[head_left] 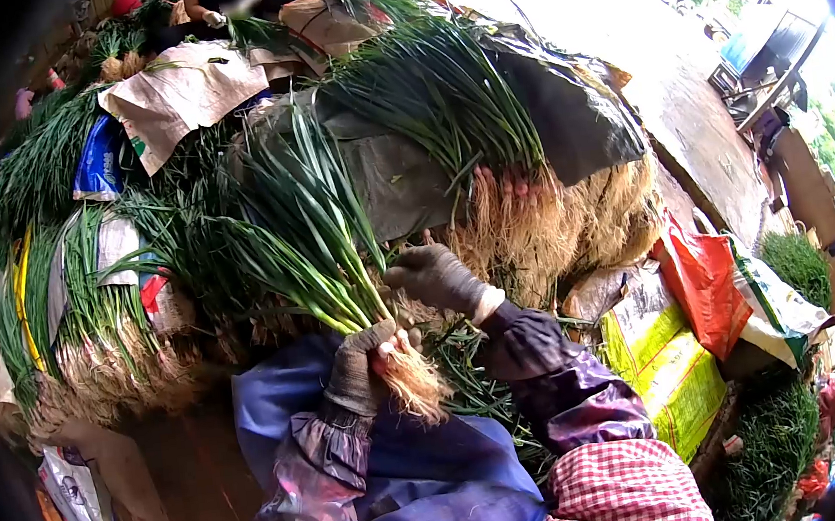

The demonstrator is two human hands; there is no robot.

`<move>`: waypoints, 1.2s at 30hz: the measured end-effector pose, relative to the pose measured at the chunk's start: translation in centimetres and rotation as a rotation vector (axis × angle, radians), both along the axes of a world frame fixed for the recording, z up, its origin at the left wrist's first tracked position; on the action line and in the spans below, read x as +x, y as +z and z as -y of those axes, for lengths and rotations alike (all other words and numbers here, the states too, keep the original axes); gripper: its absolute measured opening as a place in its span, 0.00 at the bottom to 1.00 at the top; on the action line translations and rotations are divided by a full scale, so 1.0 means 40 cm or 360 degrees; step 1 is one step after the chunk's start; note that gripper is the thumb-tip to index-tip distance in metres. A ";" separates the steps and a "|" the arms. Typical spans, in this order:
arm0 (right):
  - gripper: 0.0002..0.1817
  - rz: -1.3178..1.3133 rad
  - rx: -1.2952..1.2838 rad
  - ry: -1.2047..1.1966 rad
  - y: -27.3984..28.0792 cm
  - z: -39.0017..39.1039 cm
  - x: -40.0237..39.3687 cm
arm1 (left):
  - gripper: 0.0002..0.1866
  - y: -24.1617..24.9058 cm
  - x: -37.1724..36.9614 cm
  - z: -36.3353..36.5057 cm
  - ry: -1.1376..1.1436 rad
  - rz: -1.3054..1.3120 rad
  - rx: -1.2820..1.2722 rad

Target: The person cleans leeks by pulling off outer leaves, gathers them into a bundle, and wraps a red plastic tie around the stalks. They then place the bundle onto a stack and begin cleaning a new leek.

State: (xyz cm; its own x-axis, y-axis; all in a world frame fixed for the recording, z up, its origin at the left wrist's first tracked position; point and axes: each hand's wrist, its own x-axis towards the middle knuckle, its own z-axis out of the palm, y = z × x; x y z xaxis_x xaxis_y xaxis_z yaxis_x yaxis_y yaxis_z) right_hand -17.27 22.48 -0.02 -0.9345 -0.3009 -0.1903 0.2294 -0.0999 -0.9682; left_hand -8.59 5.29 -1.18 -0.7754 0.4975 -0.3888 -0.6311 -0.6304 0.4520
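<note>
My left hand point(356, 372), in a dark work glove, is closed around the lower stalks of a bunch of green onions point(352, 285). Their pinkish-white bulbs and pale stringy roots point(411, 382) stick out beyond my fist, and the long green leaves spread up and to the left. Right beside the stalks, my gloved right hand point(434, 279) has its fingers bent inward near the stems. Whatever is between those fingers is hidden. A blue apron point(447, 459) covers my lap under both hands.
Ahead, more green onions point(442, 97) lie on a dark cloth point(380, 179). Bundles with roots point(107, 321) line the left. Orange point(703, 283) and yellow sacks point(661, 368) stand at right. Another person's hand point(213, 19) shows at the top. Loose leaves point(773, 457) are piled lower right.
</note>
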 end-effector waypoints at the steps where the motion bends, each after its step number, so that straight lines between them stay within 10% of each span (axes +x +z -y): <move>1: 0.11 0.0072 -0.0286 -0.0014 0.001 -0.013 -0.006 | 0.16 0.004 -0.004 0.000 -0.0050 -0.0054 0.0065; 3: 0.10 -0.0014 0.0488 -0.0150 0.076 -0.045 0.007 | 0.15 0.040 0.000 -0.006 -0.0081 -0.0139 0.0090; 10: 0.15 0.0332 -0.0487 0.0042 -0.020 0.024 -0.003 | 0.13 0.058 0.006 -0.010 -0.0087 -0.0100 0.0128; 14: 0.18 -0.1083 0.2017 -0.0078 0.040 0.032 0.016 | 0.13 0.017 -0.001 -0.005 -0.0119 0.0007 -0.0078; 18: 0.12 -0.1070 0.1795 -0.0675 -0.003 -0.027 0.016 | 0.16 0.041 0.004 -0.005 -0.0249 0.0031 0.0517; 21: 0.12 -0.0917 0.3098 -0.0365 -0.092 -0.081 0.041 | 0.20 0.038 0.010 -0.002 -0.0073 -0.0288 0.0587; 22: 0.10 -0.0762 0.2436 0.0541 -0.106 -0.116 0.053 | 0.20 0.040 0.008 -0.006 -0.0030 -0.0328 0.0548; 26: 0.10 -0.0848 0.2625 0.0458 0.039 -0.178 0.047 | 0.20 0.039 -0.015 -0.022 -0.0046 -0.0412 0.0339; 28: 0.15 -0.1205 0.2146 -0.0904 0.082 -0.228 -0.038 | 0.17 0.038 -0.012 -0.034 -0.0061 -0.0359 0.0312; 30: 0.16 -0.0627 0.2406 -0.0637 0.143 -0.245 -0.117 | 0.15 0.008 -0.016 -0.033 -0.0096 -0.0261 0.0192; 36: 0.14 -0.0968 0.2046 -0.0509 0.114 -0.173 -0.092 | 0.14 -0.031 -0.019 0.000 -0.0180 -0.0099 -0.0248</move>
